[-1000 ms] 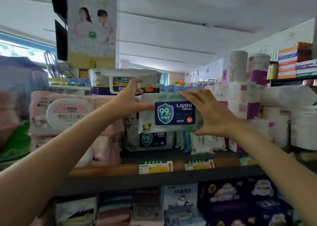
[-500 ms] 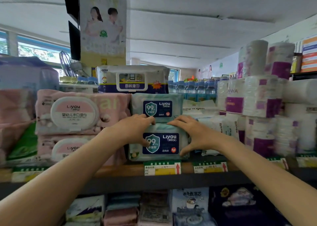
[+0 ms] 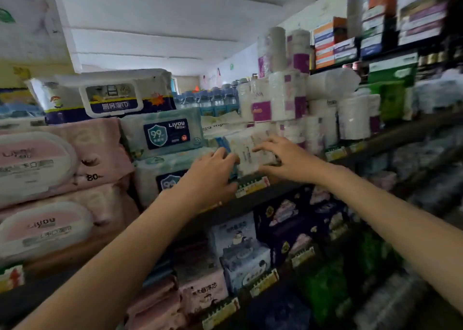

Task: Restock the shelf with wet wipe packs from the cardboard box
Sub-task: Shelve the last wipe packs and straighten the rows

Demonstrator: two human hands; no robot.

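- Two green wipe packs sit stacked on the shelf [image 3: 280,191]: the upper green pack [image 3: 165,134] lies flat on the lower green pack [image 3: 160,171], just right of the pink packs [image 3: 62,159]. The cardboard box is not in view.
- The left hand [image 3: 213,171] reaches just right of the lower green pack, its fingers loosely bent against the small white packs [image 3: 248,151]; it seems to touch rather than grip them.
- The right hand [image 3: 283,156] rests on the far side of the same white packs, fingers spread and only slightly curled, holding nothing that I can make out. Motion blur leaves the exact contact uncertain.
- Risk: the white packs stand on edge near the shelf front, right of the green stack. Pushed unevenly, they probably topple or slide off over the price tags [image 3: 253,186].
- Risk: the left forearm passes right in front of the lower green pack. A sideways nudge could drag it forward and tip the upper green pack with it.
- Risk: the paper rolls [image 3: 285,96] are piled high just right of the white packs. Crowding the white packs that way may unsettle the pile.
- Risk: the large blue-and-white pack [image 3: 105,96] rests above the pink packs and could shift if that stack is bumped.
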